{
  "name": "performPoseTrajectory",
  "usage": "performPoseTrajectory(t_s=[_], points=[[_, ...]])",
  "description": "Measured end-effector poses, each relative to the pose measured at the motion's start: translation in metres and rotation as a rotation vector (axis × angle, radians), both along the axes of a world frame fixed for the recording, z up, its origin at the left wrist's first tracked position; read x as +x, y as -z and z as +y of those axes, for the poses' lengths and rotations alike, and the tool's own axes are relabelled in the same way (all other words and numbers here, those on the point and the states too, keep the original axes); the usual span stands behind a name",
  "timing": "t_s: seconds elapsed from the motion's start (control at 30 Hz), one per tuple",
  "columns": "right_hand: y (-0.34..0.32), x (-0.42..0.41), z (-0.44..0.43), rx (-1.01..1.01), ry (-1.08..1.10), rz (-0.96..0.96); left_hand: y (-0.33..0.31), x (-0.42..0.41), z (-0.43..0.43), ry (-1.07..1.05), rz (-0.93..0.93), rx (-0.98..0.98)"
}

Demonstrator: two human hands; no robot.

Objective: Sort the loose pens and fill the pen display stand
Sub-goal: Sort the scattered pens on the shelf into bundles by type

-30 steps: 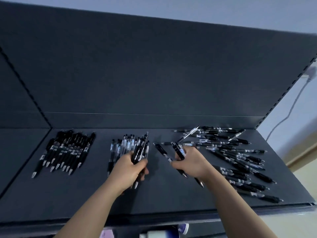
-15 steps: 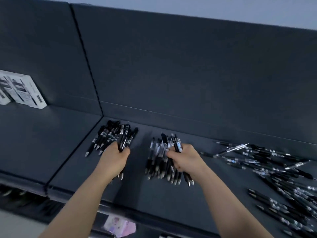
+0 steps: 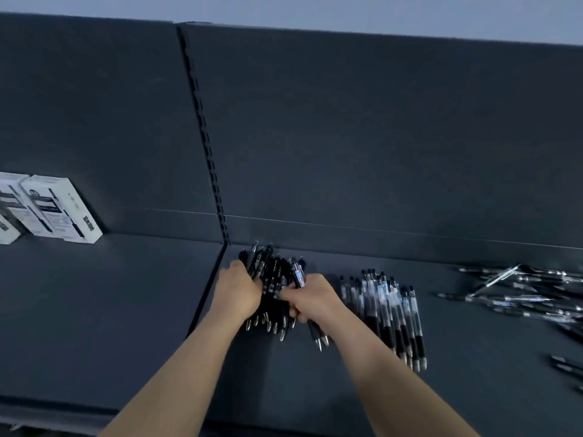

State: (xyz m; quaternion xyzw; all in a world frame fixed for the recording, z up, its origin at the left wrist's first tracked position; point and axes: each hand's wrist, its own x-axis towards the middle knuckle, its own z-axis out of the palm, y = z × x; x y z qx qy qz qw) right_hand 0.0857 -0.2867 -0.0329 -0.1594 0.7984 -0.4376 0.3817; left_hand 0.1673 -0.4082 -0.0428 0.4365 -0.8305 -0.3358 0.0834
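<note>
A dark grey shelf with a dark back panel fills the head view, and a slotted upright divides the panel into two bays. In the left bay, two white boxes lean against the panel, and part of a third shows at the edge of the picture. In the right bay, just beside the upright, a heap of black pens lies with the tips toward the person; the pens overlap, so I cannot count them. The left hand curls its fingers around the left side of this heap and hides part of it. The right hand is closed around a small bundle of pens, with two tips showing below the fist, and touches the right side of the heap. Just to the right lies a row of clear-barrelled pens, about ten, side by side. Well apart, at the far right, the loose pens lie scattered and crossed, too blurred to count.
</note>
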Motion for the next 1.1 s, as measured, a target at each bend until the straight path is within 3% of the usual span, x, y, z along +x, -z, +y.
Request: performPoseTrajectory(t_s=[0.17, 0.3, 0.5, 0.73, 0.93, 1.1], points=[[-0.001, 0.003, -0.007, -0.008, 0.09, 0.054, 0.002, 0.007, -0.006, 0.016, 0.044, -0.018], [0.0, -0.005, -0.008, -0.087, 0.203, -0.051, 0.006, 0.015, -0.011, 0.058, 0.054, -0.077], [0.0, -0.008, -0.023, -0.087, 0.281, 0.02, 0.01, 0.026, -0.02, 0.086, 0.091, -0.173], [0.006, -0.009, -0.028, 0.04, 0.263, 0.237, 0.021, 0.033, -0.029, 0.113, 0.121, -0.152], [0.007, -0.012, -0.026, 0.009, 0.294, 0.175, 0.02, 0.031, -0.024, 0.124, 0.206, -0.108], [0.008, -0.016, -0.019, 0.055, 0.311, 0.201, 0.021, 0.029, -0.025, 0.133, 0.149, -0.097]])
